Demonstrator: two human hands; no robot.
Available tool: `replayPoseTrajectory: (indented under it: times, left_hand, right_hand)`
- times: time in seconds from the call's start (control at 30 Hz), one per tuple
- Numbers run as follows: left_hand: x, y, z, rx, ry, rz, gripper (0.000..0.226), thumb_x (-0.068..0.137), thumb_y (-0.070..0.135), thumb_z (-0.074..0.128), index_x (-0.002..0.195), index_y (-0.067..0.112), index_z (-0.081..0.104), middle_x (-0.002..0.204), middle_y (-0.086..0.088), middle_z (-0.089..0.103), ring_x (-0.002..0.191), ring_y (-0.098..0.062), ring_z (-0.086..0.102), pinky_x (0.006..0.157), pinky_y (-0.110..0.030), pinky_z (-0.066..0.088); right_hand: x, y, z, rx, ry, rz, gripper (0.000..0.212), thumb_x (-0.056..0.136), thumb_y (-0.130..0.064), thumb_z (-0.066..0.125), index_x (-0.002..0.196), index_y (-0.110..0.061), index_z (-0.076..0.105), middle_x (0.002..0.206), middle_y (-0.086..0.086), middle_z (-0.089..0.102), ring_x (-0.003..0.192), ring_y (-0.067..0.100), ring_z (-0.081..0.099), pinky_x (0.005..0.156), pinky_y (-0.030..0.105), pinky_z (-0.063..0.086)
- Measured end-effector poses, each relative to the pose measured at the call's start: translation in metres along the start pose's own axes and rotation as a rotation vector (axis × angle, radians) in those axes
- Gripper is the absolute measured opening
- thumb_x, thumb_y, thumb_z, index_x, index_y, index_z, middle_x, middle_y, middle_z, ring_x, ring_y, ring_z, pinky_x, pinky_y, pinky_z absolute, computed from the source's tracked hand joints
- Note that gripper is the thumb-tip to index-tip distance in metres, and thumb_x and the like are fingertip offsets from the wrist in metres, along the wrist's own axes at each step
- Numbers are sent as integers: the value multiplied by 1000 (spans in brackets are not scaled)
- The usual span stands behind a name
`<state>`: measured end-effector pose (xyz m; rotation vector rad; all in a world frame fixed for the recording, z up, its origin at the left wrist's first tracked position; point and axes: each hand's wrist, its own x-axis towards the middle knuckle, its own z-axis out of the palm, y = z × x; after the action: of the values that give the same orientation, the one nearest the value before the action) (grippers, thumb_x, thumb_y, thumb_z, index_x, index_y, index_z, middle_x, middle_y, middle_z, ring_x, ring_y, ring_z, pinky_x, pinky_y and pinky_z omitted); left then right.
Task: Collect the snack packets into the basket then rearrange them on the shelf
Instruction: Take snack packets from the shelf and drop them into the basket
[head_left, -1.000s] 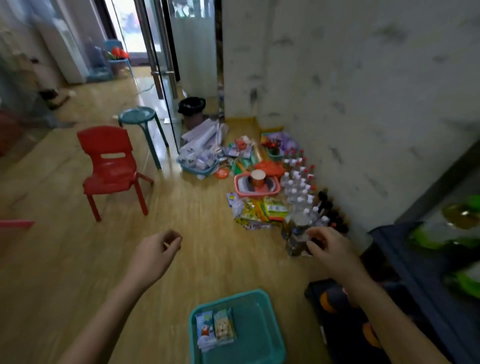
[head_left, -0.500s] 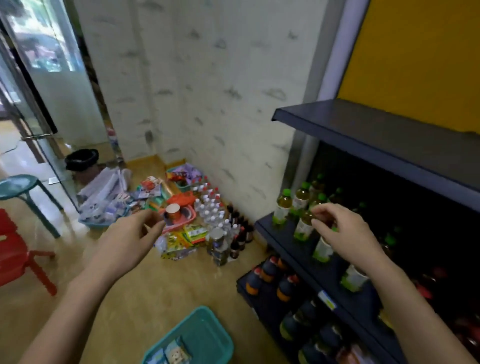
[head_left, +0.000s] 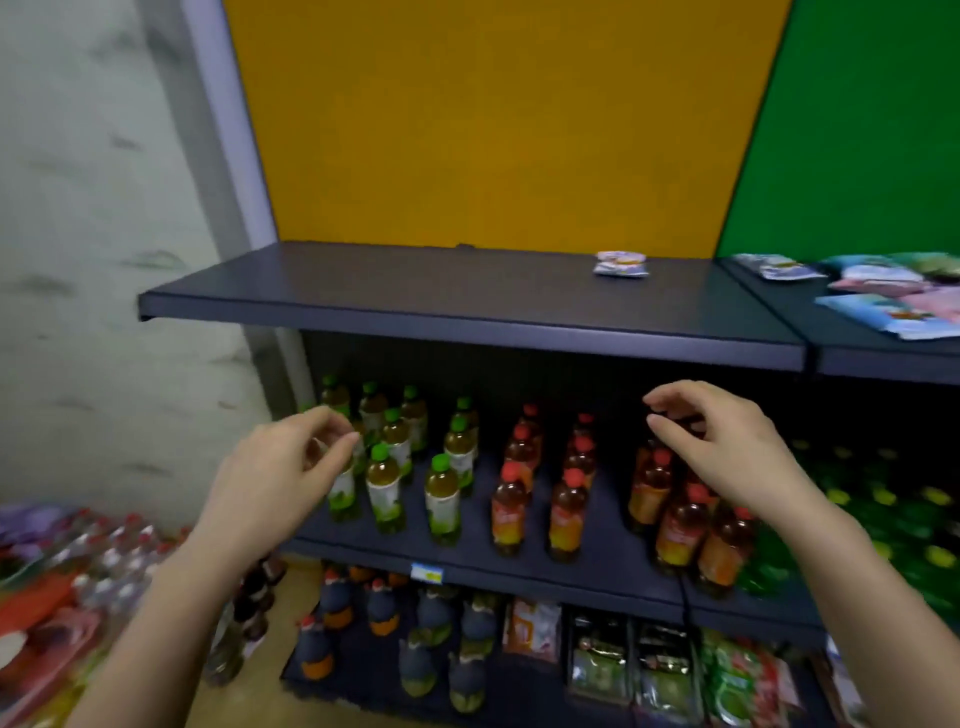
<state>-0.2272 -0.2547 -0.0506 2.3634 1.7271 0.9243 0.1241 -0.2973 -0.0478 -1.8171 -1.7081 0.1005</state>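
Though loosely curled, hands (head_left: 275, 470) before bottles (head_left: 442, 498).

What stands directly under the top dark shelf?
Green-capped bottles at left, red-capped bottles to their right, on the middle shelf. The left hand and right hand cover some bottles; the rear rows are lost in shadow.

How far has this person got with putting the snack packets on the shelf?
Some looks done: one small packet lies on the top shelf, and a cluster of packets lies on the section to its right. In hand: nothing; the left hand and right hand hover empty before the bottles. Left: the top shelf has much room for more; the basket is out of view.
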Motion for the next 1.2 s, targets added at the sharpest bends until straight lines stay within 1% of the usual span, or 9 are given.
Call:
replayPoseTrajectory:
  times: [0.23, 0.33, 0.5, 0.73, 0.8, 0.9, 1.03, 1.13, 1.2]
  left_hand:
    - [73, 88, 69, -61, 38, 169, 10, 87, 28, 59, 91, 20, 65, 79, 7, 64, 73, -14, 58, 60, -25, 38]
    - [106, 123, 90, -70, 93, 191, 12, 87, 30, 58, 92, 21, 64, 79, 8, 62, 72, -14, 56, 62, -28, 40]
    - [166, 174, 124, -87, 135, 189, 16, 88, 32, 57, 95, 20, 65, 84, 5, 62, 81, -20, 58, 67, -31, 43]
    - [260, 216, 172, -134, 82, 85, 19, 88, 32, 57, 97, 16, 62, 88, 1, 62, 94, -27, 60, 79, -37, 46]
    - [292, 223, 188, -100, 27, 69, 31, 89, 34, 56, 110, 11, 57, 106, -5, 62, 104, -28, 56, 84, -39, 44]
    - [340, 234, 209, -48, -97, 3, 52, 89, 39, 55, 125, 3, 46, 128, -16, 52, 119, -32, 45, 92, -41, 40]
    - [385, 250, 236, -45, -170, -138, 68, 84, 55, 54, 122, -1, 44, 130, -19, 48, 121, -34, 43, 91, -43, 41]
    - [399, 250, 258, -55, -221, -276, 81, 75, 68, 54, 125, 4, 46, 135, -16, 46, 127, -32, 39, 98, -43, 38]
    - [406, 247, 269, -2, -270, -298, 82, 70, 72, 55, 123, 9, 51, 135, -13, 47, 127, -31, 41, 100, -41, 35]
  right_hand:
    - [27, 81, -44, -1, 103, 77, 14, 85, -26, 62, 98, -28, 64, 98, -10, 65, 97, 12, 61, 86, 39, 50]
    - [59, 112, -64, -30, 111, 50, 14, 85, -27, 61, 98, -28, 63, 98, -11, 63, 97, 11, 61, 88, 38, 49]
    - [122, 160, -92, -90, 124, 3, 19, 86, -24, 60, 104, -21, 64, 103, -2, 66, 97, 16, 61, 86, 32, 46]
    - [212, 205, -103, -176, 76, 67, 25, 87, -25, 57, 110, -15, 62, 113, 5, 66, 104, 24, 60, 92, 37, 47]
    - [238, 217, -104, -222, 80, 119, 30, 89, -27, 54, 115, -12, 60, 119, 9, 63, 109, 28, 58, 93, 38, 46]
    - [272, 232, -108, -265, 53, 201, 40, 91, -27, 51, 125, -6, 52, 129, 16, 55, 118, 31, 51, 98, 38, 41]
    - [306, 248, -108, -320, 1, 302, 46, 93, -33, 49, 123, 3, 47, 129, 23, 50, 118, 35, 48, 93, 38, 39]
    - [322, 255, -101, -314, -64, 412, 56, 95, -42, 41, 126, 4, 44, 134, 25, 46, 122, 36, 46, 95, 38, 39]
    - [331, 261, -96, -302, -95, 469, 62, 95, -47, 37, 131, 4, 41, 138, 25, 44, 125, 36, 45, 98, 38, 38]
